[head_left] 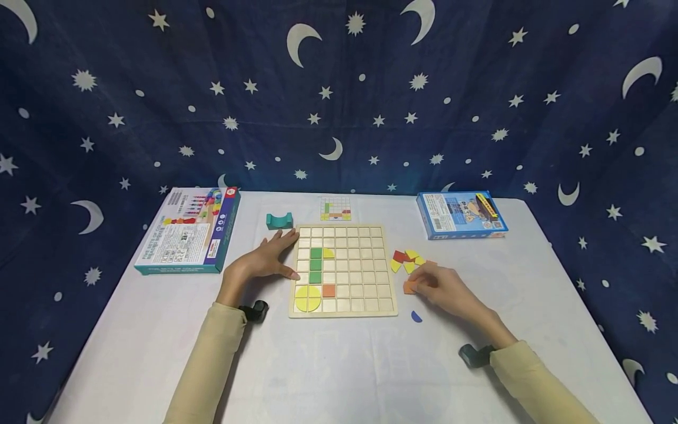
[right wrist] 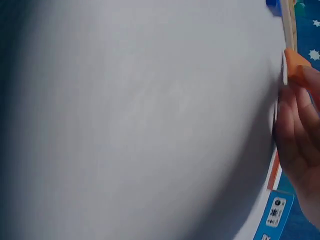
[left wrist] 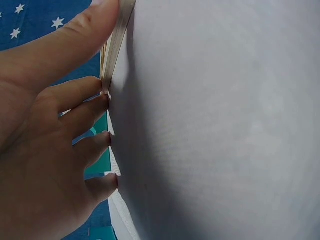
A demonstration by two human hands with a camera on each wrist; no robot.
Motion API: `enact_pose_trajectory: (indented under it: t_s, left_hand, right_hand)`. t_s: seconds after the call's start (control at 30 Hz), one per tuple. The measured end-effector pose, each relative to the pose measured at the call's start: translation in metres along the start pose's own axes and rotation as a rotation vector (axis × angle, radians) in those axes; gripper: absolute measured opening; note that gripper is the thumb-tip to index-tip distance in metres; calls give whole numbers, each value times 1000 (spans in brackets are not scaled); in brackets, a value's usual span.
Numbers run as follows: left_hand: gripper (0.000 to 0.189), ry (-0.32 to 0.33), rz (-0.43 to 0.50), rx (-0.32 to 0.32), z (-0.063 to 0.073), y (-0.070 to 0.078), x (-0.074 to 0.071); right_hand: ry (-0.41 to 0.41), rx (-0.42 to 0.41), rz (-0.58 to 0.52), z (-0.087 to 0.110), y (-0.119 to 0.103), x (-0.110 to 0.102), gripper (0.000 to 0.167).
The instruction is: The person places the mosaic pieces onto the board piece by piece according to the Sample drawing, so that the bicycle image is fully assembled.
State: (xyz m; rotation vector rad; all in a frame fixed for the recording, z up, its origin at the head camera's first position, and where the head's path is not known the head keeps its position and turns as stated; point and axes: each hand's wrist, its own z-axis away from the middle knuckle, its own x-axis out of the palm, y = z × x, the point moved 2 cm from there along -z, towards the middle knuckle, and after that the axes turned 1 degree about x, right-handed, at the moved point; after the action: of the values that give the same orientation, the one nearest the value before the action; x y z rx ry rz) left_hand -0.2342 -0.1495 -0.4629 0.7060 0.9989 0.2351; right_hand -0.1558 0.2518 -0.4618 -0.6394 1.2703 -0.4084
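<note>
A wooden grid board [head_left: 357, 277] lies in the middle of the table. My left hand [head_left: 259, 258] rests at its left edge, fingers spread, thumb on the rim. Just right of the board, my right hand [head_left: 447, 288] pinches an orange square tile [head_left: 409, 287]; the right wrist view shows this orange tile [right wrist: 295, 65] between thumb and fingers. On the board sit green squares [head_left: 315, 265] in a column, a yellow quarter-circle [head_left: 328, 253], a yellow circle of quarter pieces [head_left: 308, 298] and an orange square [head_left: 329, 291]. Loose yellow pieces [head_left: 409, 267] and a red tile [head_left: 399, 257] lie near my right hand.
A blue half-round piece [head_left: 416, 317] lies below my right hand. Behind the board are a pattern card [head_left: 336, 209] and a teal curved block [head_left: 279, 221]. Boxes stand at the back left [head_left: 185, 229] and back right [head_left: 461, 215], before a starry curtain [head_left: 339, 106].
</note>
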Motion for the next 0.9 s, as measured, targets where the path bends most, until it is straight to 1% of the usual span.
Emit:
enact_pose_trajectory:
  t_s: [0.07,0.23,0.3,0.43,0.53,0.67,0.9]
  left_hand:
    - [112,0,0,0,0,0,0]
    - [111,-1,-4,-1,1,1,-1]
    - [111,0,-2,1,1,2,-1]
    - [111,4,3,-6,1,2,-1]
    - [110,5,1,-8,1,2,-1]
    - [110,5,-3,1,2,3,-1]
    - [109,-7,-11,18,2,3,-2]
  right_hand:
    - [-16,1,-57,-1,-2,2,17]
    - [-92,9,-275,-7,-10,8,20]
    - [-115,10,-326,-9,-13,11,21]
    - [-154,0,-372,-13,-21,17,24]
    - [-185,-24,-398,-16,-28,23,26]
    - [-208,-48,-404,-21,-37,32,27]
    - [-266,-57,-432,-30,-51,47,31]
